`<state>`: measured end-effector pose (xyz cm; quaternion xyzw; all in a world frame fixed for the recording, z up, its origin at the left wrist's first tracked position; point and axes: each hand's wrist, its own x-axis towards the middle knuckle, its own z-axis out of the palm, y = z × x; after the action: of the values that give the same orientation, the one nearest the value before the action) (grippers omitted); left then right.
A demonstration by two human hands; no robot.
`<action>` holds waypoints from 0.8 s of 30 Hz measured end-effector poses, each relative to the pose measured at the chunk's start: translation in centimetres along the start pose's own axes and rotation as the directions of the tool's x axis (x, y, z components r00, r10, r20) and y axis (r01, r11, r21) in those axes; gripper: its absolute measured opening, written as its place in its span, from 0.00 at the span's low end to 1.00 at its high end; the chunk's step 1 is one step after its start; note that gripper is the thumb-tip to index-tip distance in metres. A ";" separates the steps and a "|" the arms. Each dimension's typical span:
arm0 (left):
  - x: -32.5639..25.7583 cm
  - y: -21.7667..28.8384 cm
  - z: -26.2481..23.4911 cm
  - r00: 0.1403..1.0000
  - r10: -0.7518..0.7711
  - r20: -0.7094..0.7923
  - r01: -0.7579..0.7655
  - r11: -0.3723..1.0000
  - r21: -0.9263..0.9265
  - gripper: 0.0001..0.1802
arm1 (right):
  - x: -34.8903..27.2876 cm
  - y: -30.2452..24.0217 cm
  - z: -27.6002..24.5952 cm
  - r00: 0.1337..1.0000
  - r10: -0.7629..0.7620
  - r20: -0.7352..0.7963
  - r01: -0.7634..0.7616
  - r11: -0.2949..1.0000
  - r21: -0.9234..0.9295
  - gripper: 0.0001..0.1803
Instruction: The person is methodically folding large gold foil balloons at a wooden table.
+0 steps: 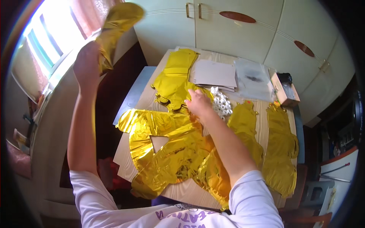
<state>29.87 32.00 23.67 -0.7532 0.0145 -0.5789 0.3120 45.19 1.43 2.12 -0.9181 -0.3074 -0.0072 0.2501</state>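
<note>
My left hand [87,62] is raised at the upper left, closed around a flat gold foil balloon [118,22] that sticks up beyond it. Over the table, my right hand [198,102] reaches to the lower edge of a stack of flat gold foil balloons [173,81], its fingers slightly apart. Below that hand lies a large crinkled, shiny gold foil balloon [167,154] with a square opening in it. Small white ring-shaped rolls [221,102] are heaped just right of my right hand. Two more groups of flat gold foil pieces lie farther right, partly behind my forearm.
A stack of pale sheets [215,74] and clear plastic bags [253,76] lie at the table's far side. An open cardboard box [285,91] with a black item stands at the far right corner. Cream cabinets [235,34] rise behind; a bright window [57,34] is at left.
</note>
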 end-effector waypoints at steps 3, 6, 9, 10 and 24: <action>1.9 12.6 -9.2 0.860 -0.450 0.238 0.496 0.635 -0.592 0.15 | -4.6 2.9 -2.6 1.000 0.011 -0.013 0.000 0.769 0.640 0.35; -0.5 19.2 -16.1 0.971 -0.164 0.171 0.235 0.562 -0.793 0.19 | -13.8 1.9 -13.5 0.785 -0.312 0.535 -0.584 -0.086 0.807 0.44; -2.7 27.8 -21.8 0.973 0.124 -0.195 -0.231 0.455 -0.860 0.19 | -24.5 5.0 -17.4 0.946 -0.144 0.289 -0.242 0.274 0.931 0.38; -3.7 30.4 -23.4 0.973 0.125 -0.193 -0.224 0.316 -0.922 0.19 | -28.1 5.9 -17.7 0.911 -0.121 0.394 -0.389 0.066 0.919 0.36; -7.9 33.7 -27.9 0.825 0.549 0.138 0.302 -0.221 -0.927 0.28 | -43.8 7.2 -15.7 0.829 0.556 0.060 -0.459 0.616 0.640 0.12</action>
<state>14.13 -4.74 4.24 -0.8208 0.4531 -0.0717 -0.3404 16.01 -35.36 5.27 -0.8257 0.0002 0.1007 0.5550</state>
